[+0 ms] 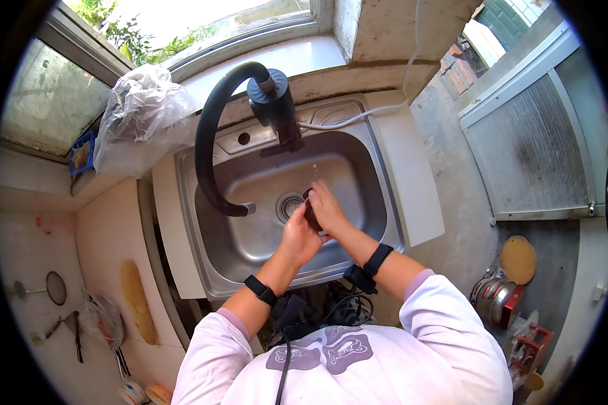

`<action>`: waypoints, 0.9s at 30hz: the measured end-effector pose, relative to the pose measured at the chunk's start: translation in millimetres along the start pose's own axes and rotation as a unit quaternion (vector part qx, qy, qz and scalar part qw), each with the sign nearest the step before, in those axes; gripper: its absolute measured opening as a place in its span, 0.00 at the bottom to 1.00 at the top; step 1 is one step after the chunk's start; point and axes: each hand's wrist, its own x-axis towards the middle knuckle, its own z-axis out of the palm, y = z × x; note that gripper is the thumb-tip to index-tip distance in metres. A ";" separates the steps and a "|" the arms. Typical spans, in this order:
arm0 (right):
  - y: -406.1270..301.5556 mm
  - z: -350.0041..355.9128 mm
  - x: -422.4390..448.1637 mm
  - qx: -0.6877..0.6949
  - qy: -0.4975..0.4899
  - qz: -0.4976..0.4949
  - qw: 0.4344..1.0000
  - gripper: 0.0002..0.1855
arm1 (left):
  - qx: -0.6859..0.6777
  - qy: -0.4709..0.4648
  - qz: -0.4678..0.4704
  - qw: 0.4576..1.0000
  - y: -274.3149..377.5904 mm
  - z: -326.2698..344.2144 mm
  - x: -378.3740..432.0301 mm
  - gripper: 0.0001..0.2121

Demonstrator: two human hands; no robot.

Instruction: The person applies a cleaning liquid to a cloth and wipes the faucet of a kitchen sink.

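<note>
Over the stainless-steel sink (pixel 233 248), my left hand (pixel 301 235) holds a dark reddish-brown object (pixel 312 215) from its left side. My right hand (pixel 328 208) lies across the object's right side with the fingers stretched forward. Much of the object is hidden between my palms, and I cannot tell what it is. Both hands are just right of the drain strainer (pixel 290 206). A black faucet (pixel 275 109) stands at the sink's back, and its flexible spout (pixel 205 142) curves down on the left, its tip apart from my hands.
A white cable (pixel 354 120) runs from the faucet to the right. Left of the sink are a clear plastic bag (pixel 142 111), a blue basket (pixel 82 153) and a long wooden board (pixel 138 302). Black cables (pixel 352 304) hang before my body. A framed door (pixel 532 142) stands at right.
</note>
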 end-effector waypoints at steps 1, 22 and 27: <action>4.7 5.2 -18.2 -0.016 -0.006 -0.058 0.998 0.27 | -0.012 -0.013 0.025 1.000 2.5 -12.3 6.8 0.25; -13.4 -8.6 -2.1 -0.068 0.020 -0.086 0.994 0.26 | -0.039 -0.037 -0.019 0.998 -6.8 10.4 1.4 0.25; -18.4 11.0 -41.2 -0.084 -0.008 -0.124 0.989 0.26 | -0.078 -0.007 0.048 0.996 9.2 -3.9 5.0 0.27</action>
